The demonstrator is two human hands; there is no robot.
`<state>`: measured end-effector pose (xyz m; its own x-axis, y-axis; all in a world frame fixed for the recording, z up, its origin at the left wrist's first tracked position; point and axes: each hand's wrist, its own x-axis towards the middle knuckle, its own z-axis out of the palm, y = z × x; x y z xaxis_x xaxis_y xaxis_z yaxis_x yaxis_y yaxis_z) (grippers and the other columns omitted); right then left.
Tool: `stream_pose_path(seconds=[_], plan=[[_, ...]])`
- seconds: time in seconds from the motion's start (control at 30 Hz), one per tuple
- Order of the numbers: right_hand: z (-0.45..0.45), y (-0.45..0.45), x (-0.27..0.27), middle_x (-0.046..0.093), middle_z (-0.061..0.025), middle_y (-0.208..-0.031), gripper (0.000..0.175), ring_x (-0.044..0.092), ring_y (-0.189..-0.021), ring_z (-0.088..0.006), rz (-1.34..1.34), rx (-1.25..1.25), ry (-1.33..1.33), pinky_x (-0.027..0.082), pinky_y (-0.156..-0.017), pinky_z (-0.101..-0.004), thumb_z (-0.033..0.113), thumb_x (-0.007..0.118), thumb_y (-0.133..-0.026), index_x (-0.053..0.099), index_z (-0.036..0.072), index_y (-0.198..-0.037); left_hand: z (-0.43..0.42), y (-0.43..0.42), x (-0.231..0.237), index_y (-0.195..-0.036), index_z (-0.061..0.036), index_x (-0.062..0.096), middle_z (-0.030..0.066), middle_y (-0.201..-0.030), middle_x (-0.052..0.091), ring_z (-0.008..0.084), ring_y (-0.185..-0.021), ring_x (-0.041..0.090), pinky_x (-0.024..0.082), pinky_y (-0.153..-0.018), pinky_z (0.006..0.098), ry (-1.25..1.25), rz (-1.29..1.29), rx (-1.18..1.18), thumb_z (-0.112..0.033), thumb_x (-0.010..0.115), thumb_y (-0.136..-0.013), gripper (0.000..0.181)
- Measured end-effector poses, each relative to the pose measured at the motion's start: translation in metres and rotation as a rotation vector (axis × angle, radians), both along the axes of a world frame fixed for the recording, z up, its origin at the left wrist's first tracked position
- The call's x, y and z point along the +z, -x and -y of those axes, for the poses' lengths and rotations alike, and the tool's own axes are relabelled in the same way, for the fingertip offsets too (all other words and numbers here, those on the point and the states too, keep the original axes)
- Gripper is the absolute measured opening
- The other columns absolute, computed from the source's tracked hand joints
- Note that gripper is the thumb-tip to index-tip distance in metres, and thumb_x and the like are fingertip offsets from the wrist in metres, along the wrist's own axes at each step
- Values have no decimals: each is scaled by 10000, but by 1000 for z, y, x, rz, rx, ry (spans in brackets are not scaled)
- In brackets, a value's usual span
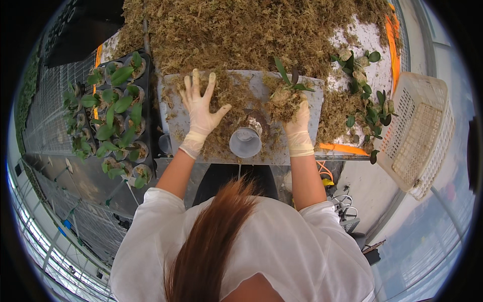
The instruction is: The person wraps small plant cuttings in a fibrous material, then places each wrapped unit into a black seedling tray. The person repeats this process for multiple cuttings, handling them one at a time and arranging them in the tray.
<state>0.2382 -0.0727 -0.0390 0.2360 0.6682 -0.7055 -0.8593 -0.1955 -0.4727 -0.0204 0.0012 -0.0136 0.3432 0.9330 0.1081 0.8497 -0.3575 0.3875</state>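
Note:
My left hand (201, 104), in a pale thin glove, is spread flat with its fingers apart over loose moss on the grey work board (177, 139). Nothing is in it. In my gloved right hand (298, 119) is a small leafy orchid seedling (283, 94) whose root ball is wrapped in moss; its leaves point up and away from me. Between the hands, near the board's front edge, a clear plastic pot (245, 145) shows its round open mouth. Bits of brown moss (236, 94) lie scattered over the board.
A deep bed of moss (241, 34) covers the table beyond the board. Potted seedlings fill a black tray (149, 75) at left, with another small pot (165, 144) beside it. Bare-rooted seedlings (360, 75) lie at right, near a white perforated plastic basket (419, 132).

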Motion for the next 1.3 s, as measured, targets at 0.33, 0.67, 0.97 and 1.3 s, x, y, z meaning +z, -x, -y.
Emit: stream_pose_path(seconds=[0.33,0.67,0.97,1.3], plan=[[-20,43,-8,667,-69,-1027,212,651,-931,-251,574,268,-334,498,-908,-393,242,572,-985,642,49,-1037,-18,-62,-23,-1118,-31,690,78,-1184,639,208,-1127,574,430,-1007,350,511,1076,-113,-90,634,-925,210],[-49,75,41,526,-135,-1410,443,497,-1272,-227,566,42,-181,368,-1085,-358,193,402,-1011,496,-35,-1379,-33,-127,20,-1007,-16,619,74,-1043,633,177,-965,617,502,-850,319,307,1261,94,-9,584,-886,126],[-49,88,114,315,-142,-1557,541,388,-1352,-238,906,235,-436,336,-1110,-329,221,376,-1059,226,77,-1558,-3,-107,83,-1137,13,624,100,-1079,681,142,-937,619,501,-811,305,382,1235,432,-427,564,-986,469],[-22,75,96,514,-69,-1248,476,502,-1180,-189,496,382,-507,477,-959,-318,11,700,-859,458,99,-1259,-41,-76,79,-1259,-129,566,83,-1206,622,288,-1051,635,550,-908,501,855,1978,480,-725,592,-827,736]])
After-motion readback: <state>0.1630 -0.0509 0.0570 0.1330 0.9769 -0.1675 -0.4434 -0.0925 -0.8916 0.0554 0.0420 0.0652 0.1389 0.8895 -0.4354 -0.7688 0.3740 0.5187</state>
